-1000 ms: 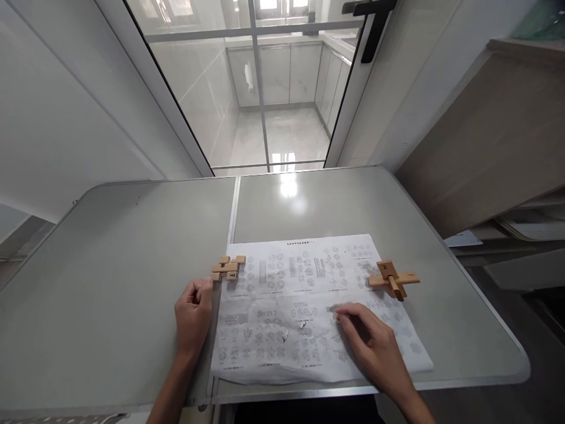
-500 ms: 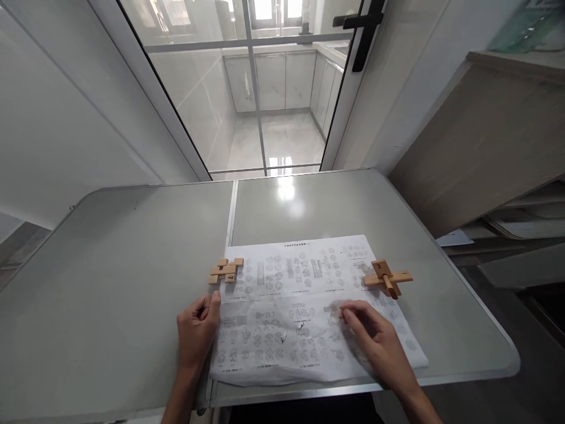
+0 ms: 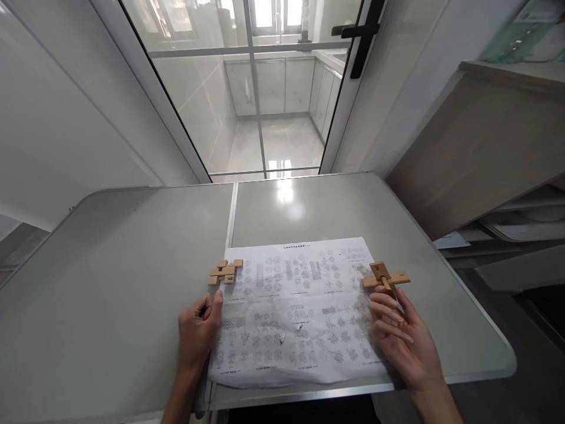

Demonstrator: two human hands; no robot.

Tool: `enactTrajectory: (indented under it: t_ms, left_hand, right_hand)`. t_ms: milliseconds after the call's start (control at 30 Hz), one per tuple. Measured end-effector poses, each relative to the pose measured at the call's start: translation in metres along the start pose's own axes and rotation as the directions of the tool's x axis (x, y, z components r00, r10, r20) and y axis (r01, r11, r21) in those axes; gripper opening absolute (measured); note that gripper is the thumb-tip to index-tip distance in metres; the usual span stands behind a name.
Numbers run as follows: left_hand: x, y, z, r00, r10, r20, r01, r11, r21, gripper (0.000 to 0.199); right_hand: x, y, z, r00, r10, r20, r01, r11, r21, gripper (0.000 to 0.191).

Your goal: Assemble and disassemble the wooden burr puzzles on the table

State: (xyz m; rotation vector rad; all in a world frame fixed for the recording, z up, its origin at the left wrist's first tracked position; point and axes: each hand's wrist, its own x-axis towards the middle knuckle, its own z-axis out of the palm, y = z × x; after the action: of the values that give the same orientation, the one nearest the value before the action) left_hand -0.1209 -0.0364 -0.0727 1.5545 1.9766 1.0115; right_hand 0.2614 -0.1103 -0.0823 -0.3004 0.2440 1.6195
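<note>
A crossed wooden burr puzzle (image 3: 380,271), numbered "2" on one piece, lies over the right edge of a printed instruction sheet (image 3: 273,303). My right hand (image 3: 404,335) has its thumb and fingers around the near end of that puzzle, which still rests on the sheet. My left hand (image 3: 198,330) is closed in a loose fist at the sheet's left edge, with no object showing in it. Just beyond the fist sit interlocked wooden puzzle pieces (image 3: 225,271), one marked "3", flat across the sheet's upper left edge.
The grey-green table (image 3: 145,294) has a metal seam (image 3: 232,215) running across it. A glass door (image 3: 282,141) with a black handle (image 3: 362,35) stands behind. At the right is a wooden shelf unit (image 3: 477,135) with a clear container (image 3: 521,38) on top.
My right hand has moved right and slightly forward, from above the sheet to the crossed puzzle, its fingers now around the near end. My left hand stays in place.
</note>
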Motion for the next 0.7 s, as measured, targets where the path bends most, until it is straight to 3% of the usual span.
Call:
enactTrajectory:
  t_ms: [200,467,600,700]
  left_hand:
    - [0.0,0.0,0.0,1.0,-0.001,0.004,0.001,1.0,-0.006,0.055]
    - [-0.001,-0.005,0.0,0.999,0.022,-0.031,-0.022,1.0,-0.006,0.056]
    - [-0.009,0.004,0.0,0.971,0.233,-0.054,-0.233,0.972,0.006,0.054]
    - [-0.021,0.021,0.001,0.901,0.431,0.06,-0.428,0.902,-0.054,0.044]
  right_hand:
    - [0.002,0.0,0.003,1.0,-0.026,-0.009,0.025,0.991,-0.131,0.024]
    - [-0.007,0.016,0.007,0.999,-0.006,-0.036,0.001,0.993,-0.12,0.027]
    - [-0.014,0.041,0.01,0.994,0.112,0.006,-0.11,0.978,-0.177,0.035]
    - [-0.016,0.066,0.009,0.956,0.284,0.07,-0.27,0.95,-0.157,0.044]
